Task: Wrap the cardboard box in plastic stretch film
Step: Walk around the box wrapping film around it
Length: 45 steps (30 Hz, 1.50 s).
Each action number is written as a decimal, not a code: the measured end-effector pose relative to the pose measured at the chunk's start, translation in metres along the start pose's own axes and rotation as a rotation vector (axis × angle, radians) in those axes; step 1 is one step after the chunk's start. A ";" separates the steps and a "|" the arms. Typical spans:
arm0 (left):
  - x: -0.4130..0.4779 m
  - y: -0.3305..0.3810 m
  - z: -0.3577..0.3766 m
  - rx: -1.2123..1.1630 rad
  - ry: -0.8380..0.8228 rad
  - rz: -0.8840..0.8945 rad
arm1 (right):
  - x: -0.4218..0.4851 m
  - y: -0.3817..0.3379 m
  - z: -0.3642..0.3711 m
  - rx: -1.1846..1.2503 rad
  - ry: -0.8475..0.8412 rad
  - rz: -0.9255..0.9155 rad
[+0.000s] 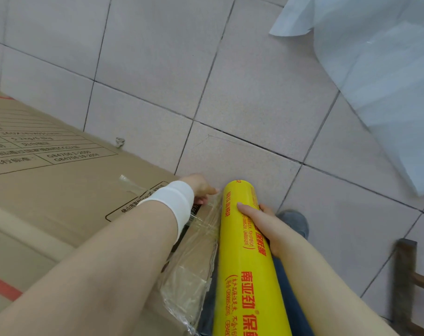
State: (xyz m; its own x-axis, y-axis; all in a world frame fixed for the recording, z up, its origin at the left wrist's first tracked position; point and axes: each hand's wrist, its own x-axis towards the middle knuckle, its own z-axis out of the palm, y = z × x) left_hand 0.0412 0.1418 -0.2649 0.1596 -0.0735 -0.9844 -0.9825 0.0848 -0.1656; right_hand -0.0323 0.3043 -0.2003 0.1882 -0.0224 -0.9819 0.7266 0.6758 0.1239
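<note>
At 9 o'clock, the big brown box (60,185) fills the left side, and its near corner points to the middle. The left hand (201,187) rests on that corner, on top of the loose end of the film (198,241). Its fingers go over the edge, so I cannot tell if they are bent or flat. At 6 o'clock the right hand (261,221) is wrapped round the yellow roll (244,275), thumb on top. The roll is just beside the box, and a short bit of film runs between them.

The film is thin, soft and clingy. It looks wrinkly here and will likely bunch up or tear if pulled crooked, so it is best kept wide and pulled tight. The roll is stiff and smooth, and probably a bit heavy. Holding it round the middle looks safe. The box is stiff and big, and likely heavy, so its edges and corners are good places to press. At 1 o'clock a white sheet (375,69) lies on the floor (230,81).
</note>
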 end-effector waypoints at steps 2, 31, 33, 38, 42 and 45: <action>0.004 0.001 0.001 -0.026 -0.018 -0.007 | 0.002 0.000 0.000 0.008 -0.006 -0.005; 0.023 -0.010 0.008 0.650 0.307 0.153 | 0.030 0.016 -0.004 0.066 -0.019 0.133; 0.027 -0.013 0.008 0.712 0.332 0.214 | 0.032 0.018 -0.004 0.060 -0.024 0.149; 0.019 -0.014 0.000 0.798 0.177 0.436 | 0.033 0.018 -0.006 0.028 -0.042 0.148; 0.014 -0.011 -0.009 0.928 0.037 0.345 | 0.032 0.017 -0.007 -0.007 -0.039 0.147; 0.008 -0.010 -0.017 1.057 -0.006 0.188 | 0.027 0.015 -0.006 -0.006 -0.037 0.148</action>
State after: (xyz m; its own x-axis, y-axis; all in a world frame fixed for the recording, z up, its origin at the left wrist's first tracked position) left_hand 0.0511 0.1235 -0.2700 0.0177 0.0353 -0.9992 -0.4107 0.9114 0.0250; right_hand -0.0199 0.3179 -0.2260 0.3172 0.0508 -0.9470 0.6854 0.6779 0.2659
